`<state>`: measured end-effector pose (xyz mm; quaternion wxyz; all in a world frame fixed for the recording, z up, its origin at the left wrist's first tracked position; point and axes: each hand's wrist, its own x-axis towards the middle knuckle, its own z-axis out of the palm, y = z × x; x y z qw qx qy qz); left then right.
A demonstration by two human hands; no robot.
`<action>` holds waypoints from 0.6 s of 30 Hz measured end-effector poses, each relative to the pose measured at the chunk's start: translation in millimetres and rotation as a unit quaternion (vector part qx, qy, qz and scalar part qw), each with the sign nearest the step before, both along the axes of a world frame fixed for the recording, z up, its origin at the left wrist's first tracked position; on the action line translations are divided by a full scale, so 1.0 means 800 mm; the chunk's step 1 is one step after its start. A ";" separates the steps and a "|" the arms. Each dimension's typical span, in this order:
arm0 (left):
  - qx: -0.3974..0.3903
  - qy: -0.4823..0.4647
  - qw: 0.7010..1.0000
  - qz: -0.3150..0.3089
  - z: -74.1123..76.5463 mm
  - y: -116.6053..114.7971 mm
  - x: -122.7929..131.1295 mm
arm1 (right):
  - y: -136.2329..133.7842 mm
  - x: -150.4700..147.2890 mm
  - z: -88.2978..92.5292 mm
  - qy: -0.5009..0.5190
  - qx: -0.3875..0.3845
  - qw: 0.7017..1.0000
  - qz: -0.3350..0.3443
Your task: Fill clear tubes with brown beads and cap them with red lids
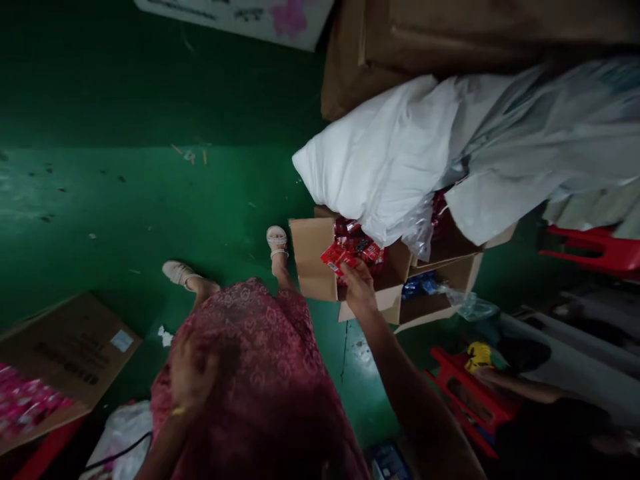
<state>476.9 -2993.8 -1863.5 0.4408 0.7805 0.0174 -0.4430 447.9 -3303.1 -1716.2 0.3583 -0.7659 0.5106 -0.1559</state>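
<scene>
My right hand [359,288] reaches over an open cardboard box [313,257] and pinches small red packets [339,259] between thumb and fingers. Beneath it, more shiny red packets [373,252] lie in the box. A white sack [380,160] overhangs the far side of that box. My left hand [193,370], a little blurred, rests on the patterned pink-red skirt [260,360] over my leg. Its fingers are apart and hold nothing.
Beside the red packets, another box compartment holds blue packets [423,283]. At lower left stands a carton [75,340] with pink wrapped items [30,403]. Large brown cartons [450,33] are at the top. A red stool [473,393] and another person's arm [520,385] are at right.
</scene>
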 end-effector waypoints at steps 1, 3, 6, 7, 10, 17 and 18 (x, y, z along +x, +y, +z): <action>-0.071 0.040 0.996 0.041 0.014 -0.013 0.009 | 0.031 0.015 0.006 -0.013 0.042 0.999 0.004; -0.193 0.150 0.959 0.142 0.042 -0.031 0.033 | 0.090 0.046 0.017 -0.017 0.107 0.994 0.024; -0.382 0.253 0.858 0.233 0.077 -0.028 0.081 | 0.173 0.093 0.027 -0.034 0.186 0.980 0.059; -0.429 0.272 0.828 0.239 0.086 -0.017 0.097 | 0.201 0.107 0.028 -0.034 0.189 0.979 0.075; -0.517 0.306 0.763 0.237 0.098 0.046 0.135 | 0.285 0.142 0.024 -0.021 0.173 0.977 0.125; -0.548 0.249 0.697 0.390 0.080 0.249 0.183 | 0.488 0.215 -0.004 0.027 0.186 0.940 0.285; -0.548 0.236 0.689 0.412 0.078 0.277 0.187 | 0.514 0.224 -0.006 0.049 0.176 0.929 0.323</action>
